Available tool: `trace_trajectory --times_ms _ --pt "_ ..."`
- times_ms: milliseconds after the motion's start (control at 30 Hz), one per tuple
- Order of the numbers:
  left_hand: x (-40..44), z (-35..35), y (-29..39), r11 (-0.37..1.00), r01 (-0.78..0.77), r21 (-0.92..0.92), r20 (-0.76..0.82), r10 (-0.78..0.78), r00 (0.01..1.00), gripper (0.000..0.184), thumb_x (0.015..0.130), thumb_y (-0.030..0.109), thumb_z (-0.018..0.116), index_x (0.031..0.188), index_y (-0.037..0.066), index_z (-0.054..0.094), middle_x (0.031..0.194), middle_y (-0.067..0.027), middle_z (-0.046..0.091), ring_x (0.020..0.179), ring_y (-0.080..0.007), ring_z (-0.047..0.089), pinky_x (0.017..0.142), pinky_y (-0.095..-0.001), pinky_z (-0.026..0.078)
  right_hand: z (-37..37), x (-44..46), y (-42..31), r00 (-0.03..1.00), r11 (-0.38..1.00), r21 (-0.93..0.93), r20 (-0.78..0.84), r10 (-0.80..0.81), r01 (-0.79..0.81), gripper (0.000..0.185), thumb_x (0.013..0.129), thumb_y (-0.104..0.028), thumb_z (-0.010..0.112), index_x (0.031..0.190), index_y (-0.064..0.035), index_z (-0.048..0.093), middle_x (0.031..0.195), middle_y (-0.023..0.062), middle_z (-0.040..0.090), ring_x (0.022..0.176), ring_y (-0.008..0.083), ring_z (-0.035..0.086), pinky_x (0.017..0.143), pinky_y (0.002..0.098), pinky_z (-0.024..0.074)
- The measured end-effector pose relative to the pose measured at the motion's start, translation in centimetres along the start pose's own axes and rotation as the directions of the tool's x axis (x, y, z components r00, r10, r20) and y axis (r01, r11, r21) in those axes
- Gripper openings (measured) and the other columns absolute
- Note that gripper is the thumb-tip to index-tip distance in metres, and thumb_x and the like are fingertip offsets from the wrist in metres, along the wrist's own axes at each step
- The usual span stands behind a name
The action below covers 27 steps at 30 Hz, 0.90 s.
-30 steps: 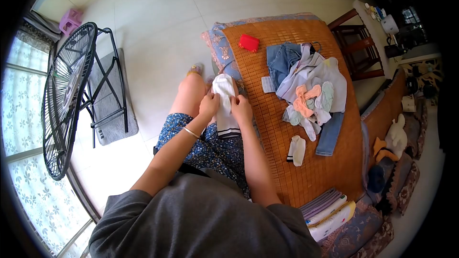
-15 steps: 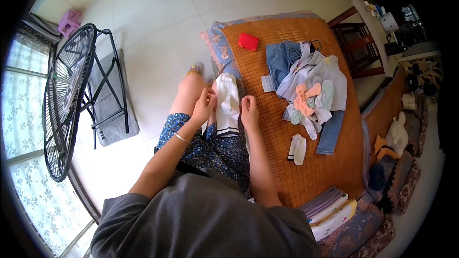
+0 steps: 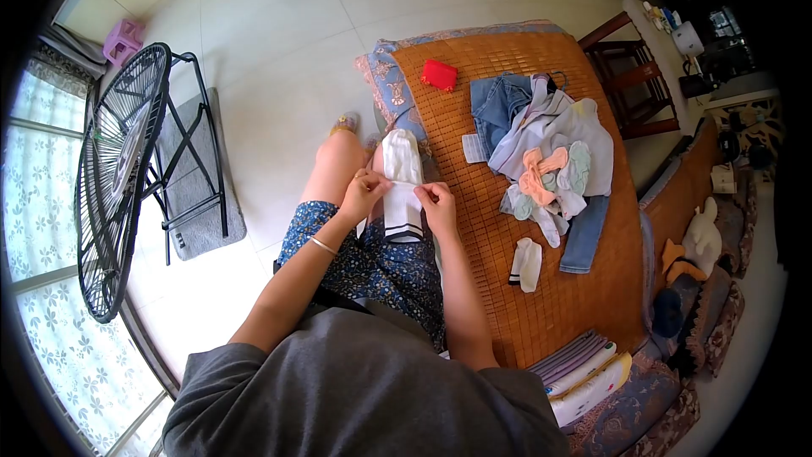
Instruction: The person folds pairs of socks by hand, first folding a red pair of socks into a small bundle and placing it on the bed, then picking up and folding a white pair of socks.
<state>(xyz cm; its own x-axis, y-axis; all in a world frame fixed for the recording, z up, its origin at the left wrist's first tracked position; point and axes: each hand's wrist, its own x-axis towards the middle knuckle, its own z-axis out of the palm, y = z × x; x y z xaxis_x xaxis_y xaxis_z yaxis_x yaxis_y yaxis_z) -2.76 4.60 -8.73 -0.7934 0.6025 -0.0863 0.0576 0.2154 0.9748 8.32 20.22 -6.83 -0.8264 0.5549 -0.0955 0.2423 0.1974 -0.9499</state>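
A white sock (image 3: 403, 157) with dark stripes at its cuff lies lengthwise over my thigh, toe end pointing away from me. My left hand (image 3: 365, 194) pinches its left edge near the middle, and my right hand (image 3: 436, 207) pinches the right edge at about the same height. A crease runs across the sock between my fingers. To the right, on the woven mat (image 3: 474, 237), lies another white sock (image 3: 527, 266) with a dark-striped cuff.
A heap of clothes (image 3: 550, 123) with jeans, a pale top and small socks lies on the mat. Beyond it sits a red pouch (image 3: 439, 75). Folded cloths (image 3: 579, 364) are at lower right. A black folding chair (image 3: 127, 178) stands left, a wooden stool (image 3: 634, 76) far right.
Both hands have come in from beside the sock and taken hold of its edges. A crosswise crease now shows in the sock where they pinch it.
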Motion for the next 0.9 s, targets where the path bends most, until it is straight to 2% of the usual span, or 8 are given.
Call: trace_trajectory --times_ms 300,400,500,567,667,767,833,900 --pt "0.3 1.3 1.6 0.993 0.087 0.079 -0.01 -0.087 0.996 0.029 0.086 0.023 0.064 0.082 -0.006 0.064 0.083 -0.0138 0.06 0.082 -0.0199 0.057 0.071 -0.0311 0.046 1.2 1.1 0.8 0.999 0.988 -0.152 -0.035 0.015 -0.021 0.03 0.082 -0.026 0.067 0.082 0.0039 0.064 0.075 0.0093 0.055 0.068 0.0157 0.053 0.061 0.0292 0.0425" --pt "1.0 1.4 1.0 0.884 0.453 -0.112 0.187 -0.429 0.884 0.029 0.087 0.023 0.061 0.082 -0.005 0.065 0.075 -0.0128 0.058 0.081 -0.0201 0.058 0.067 -0.0332 0.047 1.1 1.4 0.8 0.994 0.986 -0.125 -0.002 0.109 -0.108 0.035 0.082 -0.03 0.066 0.079 0.0047 0.063 0.074 0.0109 0.056 0.068 0.0175 0.054 0.061 0.0307 0.0424" --pt "1.0 1.7 0.8 0.916 0.402 0.014 0.115 -0.401 0.909 0.031 0.088 0.023 0.059 0.079 -0.006 0.064 0.063 -0.0114 0.054 0.078 -0.0206 0.058 0.062 -0.0339 0.047 1.3 1.3 1.0 0.993 0.985 -0.129 -0.009 0.115 -0.115 0.039 0.082 -0.033 0.065 0.075 0.0053 0.062 0.073 0.0122 0.056 0.068 0.0195 0.055 0.061 0.0318 0.0423" --pt "0.4 2.2 1.6 0.97 0.202 0.136 -0.094 -0.19 0.977 0.035 0.087 0.024 0.06 0.069 -0.006 0.061 0.059 -0.0095 0.051 0.073 -0.0195 0.056 0.061 -0.0317 0.046 1.6 1.3 1.6 0.998 0.981 -0.186 -0.059 0.036 -0.046 0.042 0.083 -0.035 0.065 0.073 0.0055 0.061 0.072 0.0126 0.056 0.068 0.0202 0.055 0.061 0.0322 0.0423" --pt "0.4 2.8 -0.6 0.939 0.065 0.339 -0.146 -0.016 0.989 0.029 0.084 0.02 0.063 0.069 -0.005 0.057 0.071 -0.0107 0.054 0.069 -0.0192 0.053 0.064 -0.0297 0.045 1.9 0.8 1.4 0.997 0.95 -0.311 -0.071 -0.004 -0.019 0.041 0.083 -0.035 0.064 0.072 0.005 0.058 0.072 0.0128 0.056 0.069 0.0206 0.054 0.062 0.0321 0.0426" --pt "0.0 3.1 -1.0 0.985 0.066 0.159 -0.219 -0.03 0.975 0.017 0.08 0.012 0.065 0.077 -0.001 0.056 0.082 -0.0117 0.054 0.069 -0.02 0.051 0.066 -0.0301 0.045 2.2 0.7 0.4 0.982 0.899 -0.424 -0.186 0.029 -0.107 0.036 0.084 -0.033 0.063 0.078 0.0025 0.056 0.074 0.0117 0.057 0.07 0.0198 0.054 0.063 0.0314 0.0431" --pt "-0.4 2.7 -0.7 0.992 0.061 0.114 -0.266 -0.029 0.963 0.012 0.08 0.008 0.064 0.081 0.0 0.055 0.084 -0.0119 0.055 0.071 -0.0203 0.051 0.067 -0.0305 0.045 1.5 0.9 0.8 0.96 0.985 -0.011 -0.224 0.166 -0.173 0.026 0.085 -0.026 0.062 0.087 -0.001 0.055 0.081 0.0158 0.057 0.074 0.0274 0.056 0.069 0.0343 0.0454" --pt "-1.0 2.0 0.7 0.996 0.058 0.07 -0.312 -0.033 0.949 0.011 0.079 0.004 0.063 0.085 0.001 0.054 0.086 -0.0122 0.055 0.073 -0.0206 0.052 0.068 -0.0308 0.045 1.1 0.4 0.3 0.95 0.995 -0.026 -0.301 0.087 -0.099 0.014 0.087 -0.015 0.058 0.089 -0.002 0.055 0.08 0.0138 0.058 0.072 0.0254 0.056 0.067 0.0329 0.0456"
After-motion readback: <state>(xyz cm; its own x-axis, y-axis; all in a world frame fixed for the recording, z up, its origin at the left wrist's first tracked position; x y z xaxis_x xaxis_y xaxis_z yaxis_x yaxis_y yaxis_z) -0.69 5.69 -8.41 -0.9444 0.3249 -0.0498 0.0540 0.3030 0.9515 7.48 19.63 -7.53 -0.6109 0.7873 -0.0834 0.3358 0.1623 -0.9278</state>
